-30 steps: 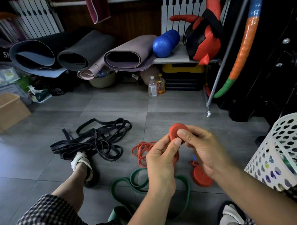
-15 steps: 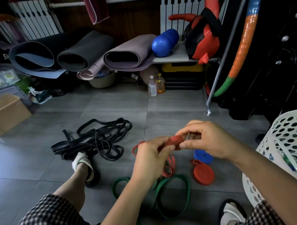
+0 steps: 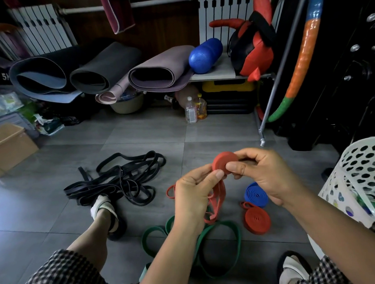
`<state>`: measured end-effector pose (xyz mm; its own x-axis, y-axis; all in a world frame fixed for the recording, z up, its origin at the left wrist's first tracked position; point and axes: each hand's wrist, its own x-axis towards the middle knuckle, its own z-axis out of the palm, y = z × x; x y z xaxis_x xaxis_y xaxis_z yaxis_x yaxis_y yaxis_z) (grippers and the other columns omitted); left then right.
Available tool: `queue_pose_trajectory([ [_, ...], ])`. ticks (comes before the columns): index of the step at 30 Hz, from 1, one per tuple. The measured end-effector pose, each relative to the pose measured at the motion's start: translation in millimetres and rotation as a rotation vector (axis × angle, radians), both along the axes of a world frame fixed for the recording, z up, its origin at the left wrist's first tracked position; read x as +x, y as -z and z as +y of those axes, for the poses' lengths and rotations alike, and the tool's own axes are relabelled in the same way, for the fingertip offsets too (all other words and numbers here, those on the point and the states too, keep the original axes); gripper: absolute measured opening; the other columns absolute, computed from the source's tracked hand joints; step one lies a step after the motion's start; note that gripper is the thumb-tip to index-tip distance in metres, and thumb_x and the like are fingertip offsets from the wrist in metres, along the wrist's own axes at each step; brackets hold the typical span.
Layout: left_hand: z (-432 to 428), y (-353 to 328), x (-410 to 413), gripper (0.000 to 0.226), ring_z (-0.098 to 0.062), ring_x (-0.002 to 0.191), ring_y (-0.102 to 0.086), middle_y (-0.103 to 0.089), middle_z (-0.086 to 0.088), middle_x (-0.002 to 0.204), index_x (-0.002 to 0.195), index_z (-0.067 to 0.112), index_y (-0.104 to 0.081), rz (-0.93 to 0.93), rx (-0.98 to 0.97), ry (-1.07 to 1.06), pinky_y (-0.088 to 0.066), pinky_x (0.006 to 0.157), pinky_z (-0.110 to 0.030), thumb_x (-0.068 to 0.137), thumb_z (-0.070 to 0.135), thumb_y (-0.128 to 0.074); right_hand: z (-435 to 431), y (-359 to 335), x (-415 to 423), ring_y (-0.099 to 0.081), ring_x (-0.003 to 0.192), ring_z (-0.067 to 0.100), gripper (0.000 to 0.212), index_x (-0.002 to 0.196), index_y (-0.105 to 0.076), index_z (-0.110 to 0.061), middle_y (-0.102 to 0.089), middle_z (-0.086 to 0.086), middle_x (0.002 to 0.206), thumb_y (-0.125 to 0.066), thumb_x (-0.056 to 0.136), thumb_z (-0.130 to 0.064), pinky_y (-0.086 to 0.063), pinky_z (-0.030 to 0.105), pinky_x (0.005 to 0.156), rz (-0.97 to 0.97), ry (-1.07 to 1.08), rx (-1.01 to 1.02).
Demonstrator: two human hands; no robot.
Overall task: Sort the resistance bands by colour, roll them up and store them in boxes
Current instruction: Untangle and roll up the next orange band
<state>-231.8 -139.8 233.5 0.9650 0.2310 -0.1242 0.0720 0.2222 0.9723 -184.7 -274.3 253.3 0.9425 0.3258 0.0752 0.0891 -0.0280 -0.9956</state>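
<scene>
Midway: left hand point(image 3: 192, 197) and right hand point(image 3: 266, 177) each had a pinch grip on the half-rolled red band point(image 3: 222, 162); red roll point(image 3: 257, 220) and blue roll point(image 3: 256, 194) lay done, green band point(image 3: 234, 233) and black bands point(image 3: 120, 178) unrolled, none seen boxed.

Red band point(image 3: 223, 163), blue roll point(image 3: 256, 195), green band point(image 3: 217, 242), black bands point(image 3: 120, 178), checked trousers point(image 3: 63, 273).

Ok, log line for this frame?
step: rolling red band | left hand: grips tail | right hand: pinches roll | floor: red coil, blue coil, green band, black bands
</scene>
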Motion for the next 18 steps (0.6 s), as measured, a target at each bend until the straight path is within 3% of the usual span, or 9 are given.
queue_pose_trajectory([
  [4,-10,-11,0,0.016,-0.005,0.07,-0.066,-0.073,0.001,0.077,0.09,0.012,-0.071,-0.052,-0.158,-0.029,-0.052,0.068,-0.016,0.078,0.003,-0.065,10,6,-4,-0.058,0.055,0.005,0.018,0.077,-0.068,-0.014,-0.068,-0.003,0.063,-0.068,0.06,-0.019,-0.05,0.015,0.058,0.061,0.095,0.202],
  [6,-12,-15,2,0.017,-0.004,0.07,-0.065,-0.073,0.002,0.078,0.093,0.011,-0.071,-0.079,-0.145,-0.03,-0.051,0.068,-0.016,0.079,0.003,-0.065,15,7,-6,-0.058,0.056,0.005,0.014,0.074,-0.07,-0.017,-0.069,-0.003,0.066,-0.068,0.061,-0.019,-0.051,0.016,0.061,0.105,0.111,0.308],
  [8,-10,-17,4,0.018,-0.007,0.076,-0.068,-0.074,0.002,0.081,0.09,0.016,-0.071,-0.103,-0.064,-0.039,-0.052,0.072,-0.017,0.08,0.003,-0.066,14,7,-4,-0.058,0.06,0.005,0.016,0.077,-0.071,-0.019,-0.069,-0.004,0.07,-0.067,0.062,-0.023,-0.051,0.017,0.064,0.106,0.1,0.28],
  [10,-3,-15,6,0.02,-0.01,0.08,-0.069,-0.074,0.002,0.082,0.088,0.02,-0.071,-0.112,0.103,-0.041,-0.053,0.076,-0.021,0.08,0.002,-0.067,6,3,2,-0.059,0.069,0.006,0.023,0.085,-0.068,-0.025,-0.066,-0.007,0.08,-0.068,0.062,-0.028,-0.05,0.018,0.07,0.008,0.086,0.022],
  [12,6,-13,7,0.019,-0.014,0.075,-0.068,-0.073,0.002,0.082,0.091,0.021,-0.072,-0.135,0.424,0.0,-0.054,0.073,-0.024,0.082,0.005,-0.066,-6,-6,9,-0.053,0.071,0.003,0.038,0.097,-0.062,-0.031,-0.053,-0.011,0.094,-0.071,0.06,-0.033,-0.047,0.013,0.071,-0.18,0.051,-0.3],
  [14,12,-15,7,0.016,-0.019,0.067,-0.067,-0.072,0.001,0.078,0.093,0.023,-0.072,-0.193,0.743,0.101,-0.054,0.067,-0.029,0.084,0.011,-0.065,-16,-11,14,-0.048,0.067,0.003,0.051,0.108,-0.061,-0.03,-0.051,-0.012,0.092,-0.071,0.059,-0.037,-0.042,0.011,0.066,-0.333,-0.056,-0.522],
  [16,12,-19,8,0.011,-0.02,0.064,-0.064,-0.069,0.0,0.073,0.09,0.022,-0.071,-0.269,0.968,0.184,-0.05,0.068,-0.036,0.085,0.016,-0.064,-18,-11,14,-0.049,0.07,0.005,0.037,0.099,-0.07,-0.023,-0.054,-0.01,0.08,-0.075,0.065,-0.036,-0.037,0.014,0.062,-0.512,-0.148,-0.709],
  [18,10,-23,9,0.008,-0.019,0.068,-0.064,-0.069,0.001,0.072,0.088,0.023,-0.069,-0.292,1.018,0.183,-0.05,0.07,-0.036,0.085,0.018,-0.064,-19,-8,14,-0.05,0.068,0.008,0.026,0.087,-0.073,-0.018,-0.056,-0.006,0.071,-0.075,0.069,-0.037,-0.037,0.021,0.059,-0.621,-0.127,-0.731],
])
